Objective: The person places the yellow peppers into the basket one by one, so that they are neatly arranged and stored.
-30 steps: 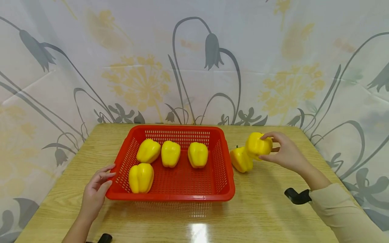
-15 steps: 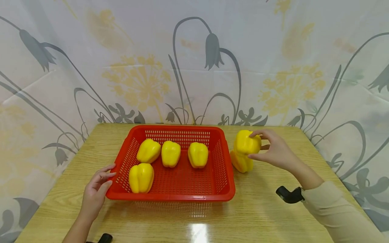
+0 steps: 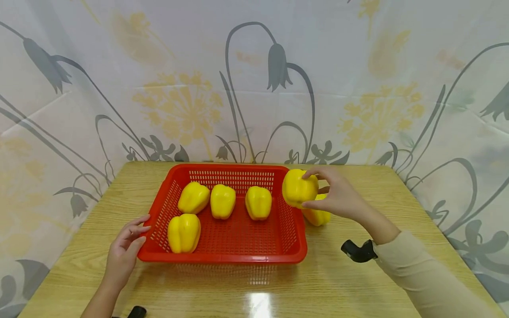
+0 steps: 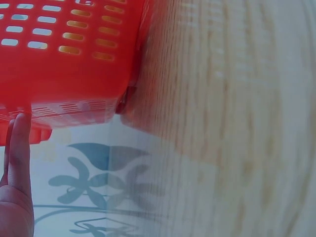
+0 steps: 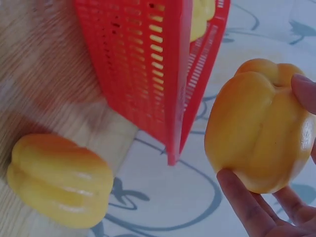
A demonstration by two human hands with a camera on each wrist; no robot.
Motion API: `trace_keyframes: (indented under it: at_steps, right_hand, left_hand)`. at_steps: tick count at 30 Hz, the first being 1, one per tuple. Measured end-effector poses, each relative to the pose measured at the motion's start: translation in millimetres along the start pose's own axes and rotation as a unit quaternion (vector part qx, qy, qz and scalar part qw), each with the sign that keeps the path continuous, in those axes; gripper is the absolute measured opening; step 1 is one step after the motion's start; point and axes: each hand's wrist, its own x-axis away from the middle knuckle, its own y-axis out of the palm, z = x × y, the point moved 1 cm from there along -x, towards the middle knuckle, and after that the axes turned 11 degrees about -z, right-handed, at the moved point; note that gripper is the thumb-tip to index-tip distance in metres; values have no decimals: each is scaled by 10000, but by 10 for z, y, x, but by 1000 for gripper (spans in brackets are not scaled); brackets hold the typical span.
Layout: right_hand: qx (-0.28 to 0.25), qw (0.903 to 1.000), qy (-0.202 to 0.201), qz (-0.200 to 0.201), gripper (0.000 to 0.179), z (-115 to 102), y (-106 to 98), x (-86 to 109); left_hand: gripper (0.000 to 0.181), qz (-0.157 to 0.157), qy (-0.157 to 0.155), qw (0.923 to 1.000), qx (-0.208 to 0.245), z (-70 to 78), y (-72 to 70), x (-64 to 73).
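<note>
My right hand (image 3: 339, 194) pinches a yellow bell pepper (image 3: 299, 189) between thumb and fingertips, held up over the right rim of a red plastic basket (image 3: 246, 258). The right wrist view shows this pepper (image 5: 259, 128) from close by, raised beside the basket wall. Another yellow bell pepper (image 3: 317, 216) lies on the table just right of the basket, partly hidden behind the held one. On the basket's left side, my left hand (image 3: 122, 254) touches the rim with its fingertips; straight fingers (image 4: 19, 153) show against the red plastic in the left wrist view.
Inside the basket sit several yellow peppers, one at the front left (image 3: 184, 233) and others along the back, such as the middle pepper (image 3: 223, 201). The wooden table (image 3: 199, 291) ends at a flower-patterned cloth (image 3: 254, 88) behind.
My right hand has carried its bell pepper leftward, from beyond the loose pepper on the table to over the basket's right rim. My left hand stays at the basket's left side.
</note>
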Motion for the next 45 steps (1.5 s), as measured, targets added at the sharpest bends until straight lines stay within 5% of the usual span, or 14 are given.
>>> trace_keyframes:
  at_steps: [25,32,45]
  right_hand:
    - [-278,9918,-768,-978,56,-404,430,-609]
    - [-393,9857,-788,-1438,59,-471,605,-791]
    - [163,9671,-937,-2360,60,-498,992,-1049]
  left_hand:
    - [17,67,-74,9999,-52,-10,2,14]
    - [17,13,-7,10000,44,2,-1,18]
    - [17,23,-215,9995,-245,11,-3,-3]
